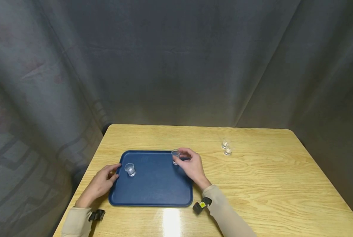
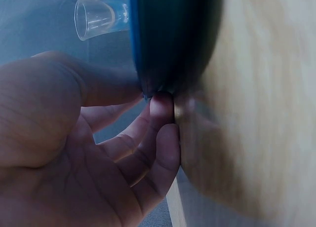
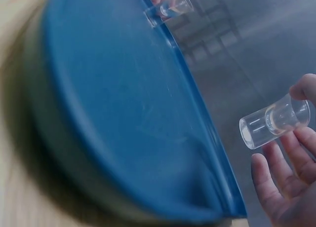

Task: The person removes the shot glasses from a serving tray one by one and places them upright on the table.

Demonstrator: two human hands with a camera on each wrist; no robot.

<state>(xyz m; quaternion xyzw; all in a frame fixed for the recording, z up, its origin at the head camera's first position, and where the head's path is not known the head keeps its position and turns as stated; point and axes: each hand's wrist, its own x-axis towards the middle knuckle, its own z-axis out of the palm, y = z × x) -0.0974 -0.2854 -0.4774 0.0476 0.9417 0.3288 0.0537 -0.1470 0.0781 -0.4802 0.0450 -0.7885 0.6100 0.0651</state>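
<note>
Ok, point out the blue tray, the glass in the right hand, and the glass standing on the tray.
blue tray [image 1: 155, 187]: head view, bare floor of the tray.
glass in the right hand [image 3: 274, 122]: right wrist view, its clear side wall.
glass standing on the tray [image 1: 130, 169]: head view, its body.

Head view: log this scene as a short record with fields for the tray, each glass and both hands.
tray: blue tray flat on the wooden table
glass on tray: small clear glass upright near the tray's left edge
held glass: second clear glass over the tray's far right corner
right hand: right hand pinches the held glass
left hand: left hand fingers at the tray's left rim
spare glasses: two more glasses on the table, right of the tray
</note>
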